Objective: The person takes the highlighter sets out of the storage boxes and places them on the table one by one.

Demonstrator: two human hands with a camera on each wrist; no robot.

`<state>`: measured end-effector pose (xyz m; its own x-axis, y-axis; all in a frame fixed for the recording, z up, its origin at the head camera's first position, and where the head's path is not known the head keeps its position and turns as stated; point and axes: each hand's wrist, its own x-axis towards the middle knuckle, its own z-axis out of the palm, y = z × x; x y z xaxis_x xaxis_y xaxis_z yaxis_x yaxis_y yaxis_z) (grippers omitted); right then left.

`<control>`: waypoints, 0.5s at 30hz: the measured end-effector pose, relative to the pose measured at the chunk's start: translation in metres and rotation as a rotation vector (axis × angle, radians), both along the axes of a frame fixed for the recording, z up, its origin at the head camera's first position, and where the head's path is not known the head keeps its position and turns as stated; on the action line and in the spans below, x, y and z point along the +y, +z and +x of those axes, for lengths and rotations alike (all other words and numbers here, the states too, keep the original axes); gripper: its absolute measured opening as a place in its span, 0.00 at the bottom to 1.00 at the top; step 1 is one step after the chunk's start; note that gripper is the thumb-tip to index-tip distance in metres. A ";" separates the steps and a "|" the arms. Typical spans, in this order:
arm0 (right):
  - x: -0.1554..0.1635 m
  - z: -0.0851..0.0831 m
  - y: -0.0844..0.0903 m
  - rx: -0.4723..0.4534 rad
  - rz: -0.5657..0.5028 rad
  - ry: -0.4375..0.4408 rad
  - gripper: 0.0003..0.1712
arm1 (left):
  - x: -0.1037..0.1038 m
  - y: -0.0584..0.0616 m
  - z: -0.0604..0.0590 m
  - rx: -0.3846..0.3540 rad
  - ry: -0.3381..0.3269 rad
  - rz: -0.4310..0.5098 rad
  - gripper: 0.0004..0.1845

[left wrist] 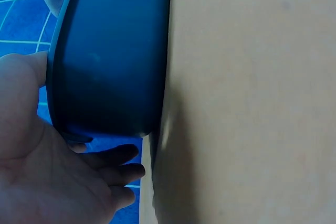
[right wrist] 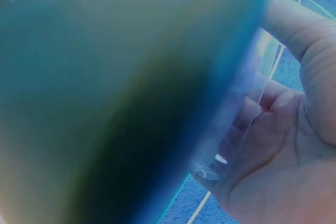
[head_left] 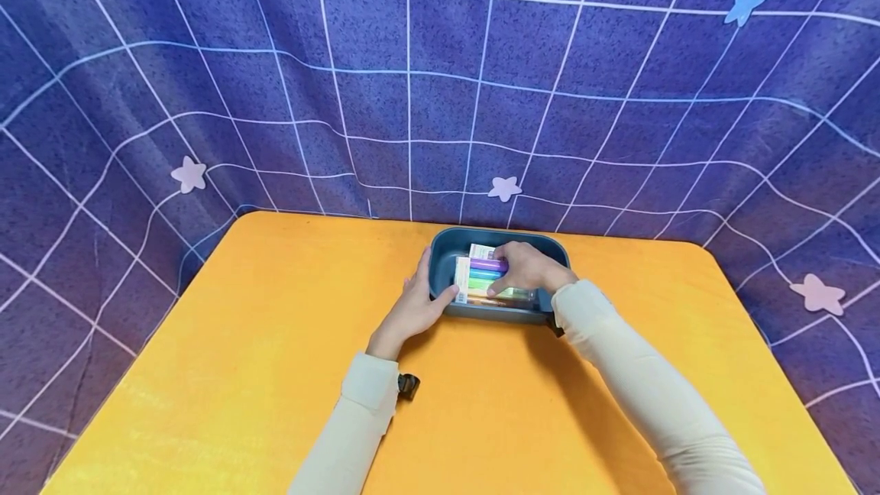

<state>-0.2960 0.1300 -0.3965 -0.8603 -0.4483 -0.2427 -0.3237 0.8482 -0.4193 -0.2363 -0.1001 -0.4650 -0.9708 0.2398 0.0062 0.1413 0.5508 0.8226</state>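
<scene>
A dark blue-grey bin (head_left: pixel 491 315) stands on the table. Against its left end lies my left hand (head_left: pixel 411 305), fingers fairly straight along the outer wall and thumb at the near rim; the left wrist view shows the palm (left wrist: pixel 52 177) by the bin's corner. My right hand (head_left: pixel 528 266) reaches inside and grips a clear pack of colored markers (head_left: pixel 479 281), thumb on the near side and fingers across the far side. Its purple, blue, green and orange barrels show. Behind it sits another pack (head_left: pixel 481 251) with a white label, partly hidden by the hand.
The yellow table (head_left: pixel 289 342) ends just behind the bin. A purple-blue curtain (head_left: pixel 440 98) with a white grid and stars hangs along its back and sides. Dark wrist camera mounts (head_left: pixel 409 386) stick out from both cuffs.
</scene>
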 end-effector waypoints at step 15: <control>0.000 0.003 0.002 0.019 -0.009 0.034 0.28 | -0.001 -0.001 0.000 -0.018 0.003 -0.002 0.51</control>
